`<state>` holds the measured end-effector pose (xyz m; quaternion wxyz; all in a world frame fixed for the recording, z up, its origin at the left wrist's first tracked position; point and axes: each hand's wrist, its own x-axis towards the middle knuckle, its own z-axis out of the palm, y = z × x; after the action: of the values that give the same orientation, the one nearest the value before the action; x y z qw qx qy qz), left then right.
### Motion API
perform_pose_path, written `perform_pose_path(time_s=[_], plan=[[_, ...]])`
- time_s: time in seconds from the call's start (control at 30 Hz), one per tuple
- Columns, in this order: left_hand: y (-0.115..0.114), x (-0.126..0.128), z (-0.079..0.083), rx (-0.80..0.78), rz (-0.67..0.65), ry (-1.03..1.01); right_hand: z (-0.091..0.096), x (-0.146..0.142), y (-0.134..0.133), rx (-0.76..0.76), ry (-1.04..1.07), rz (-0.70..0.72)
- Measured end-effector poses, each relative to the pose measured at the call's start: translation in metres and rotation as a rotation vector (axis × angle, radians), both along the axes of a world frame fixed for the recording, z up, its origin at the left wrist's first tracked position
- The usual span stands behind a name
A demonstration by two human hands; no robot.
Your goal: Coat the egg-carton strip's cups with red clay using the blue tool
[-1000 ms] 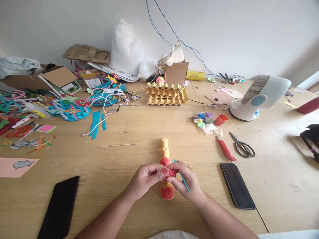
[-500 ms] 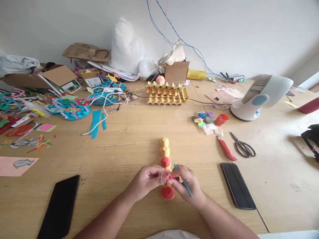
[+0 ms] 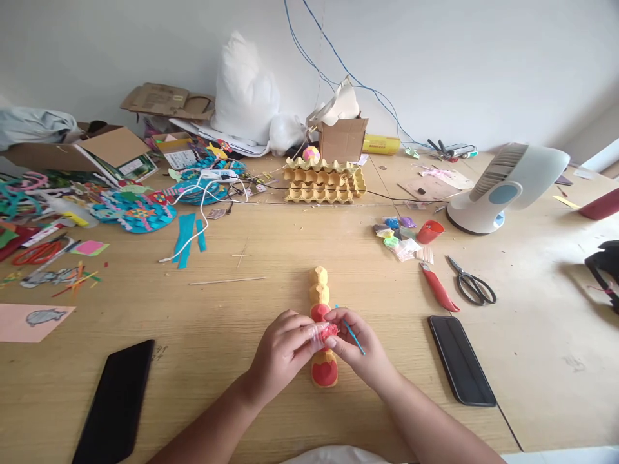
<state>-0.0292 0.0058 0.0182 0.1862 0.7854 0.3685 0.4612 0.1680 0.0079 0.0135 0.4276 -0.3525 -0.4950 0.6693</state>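
Observation:
A yellow egg-carton strip (image 3: 320, 287) lies lengthwise on the wooden table (image 3: 271, 258), with red clay on some of its bumps. Both hands meet just above its near part. My left hand (image 3: 283, 351) pinches a small red lump in clear wrap (image 3: 326, 331) from the left. My right hand (image 3: 355, 345) pinches the same lump from the right and also holds a thin blue stick (image 3: 352, 334) between its fingers. The strip's near end, with red clay (image 3: 324, 372), shows below the hands.
A black phone (image 3: 461, 367) lies right of my hands, another dark phone (image 3: 116, 403) at the left. A red-handled knife (image 3: 439, 290), scissors (image 3: 471, 287), a red cup (image 3: 429, 231), clay packets (image 3: 394, 235), a white fan (image 3: 503, 187), stacked egg trays (image 3: 324, 182) and paper crafts (image 3: 133, 212) are farther off.
My hands have shifted slightly away from me along the strip and closed tighter on the red lump. The blue stick now points more upward.

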Motion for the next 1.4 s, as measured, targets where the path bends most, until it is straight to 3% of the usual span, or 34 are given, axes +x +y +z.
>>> perform_pose_path(time_s=[0.17, 0.47, 0.7, 0.83, 1.07, 1.2, 1.4], plan=[[-0.001, 0.003, -0.001, 0.07, -0.001, 0.044, 0.002, 0.0, 0.003, -0.084, -0.079, 0.026], [-0.007, 0.006, -0.002, -0.109, -0.076, -0.076, -0.001, 0.003, -0.002, 0.143, -0.219, -0.073], [-0.003, -0.002, 0.002, -0.05, -0.032, -0.043, -0.006, -0.003, 0.0, -0.202, 0.048, 0.204], [-0.003, -0.002, 0.003, -0.031, -0.039, -0.014, -0.009, -0.003, 0.0, -0.341, 0.111, 0.162], [-0.004, -0.001, -0.002, -0.064, -0.063, -0.028, -0.003, 0.003, 0.003, -0.211, 0.012, 0.102], [-0.005, -0.002, -0.003, -0.205, -0.106, -0.116, 0.004, 0.003, 0.003, -0.095, -0.04, 0.037], [-0.007, -0.002, 0.001, -0.657, -0.169, -0.304, 0.002, 0.0, 0.003, 0.006, -0.104, -0.039]])
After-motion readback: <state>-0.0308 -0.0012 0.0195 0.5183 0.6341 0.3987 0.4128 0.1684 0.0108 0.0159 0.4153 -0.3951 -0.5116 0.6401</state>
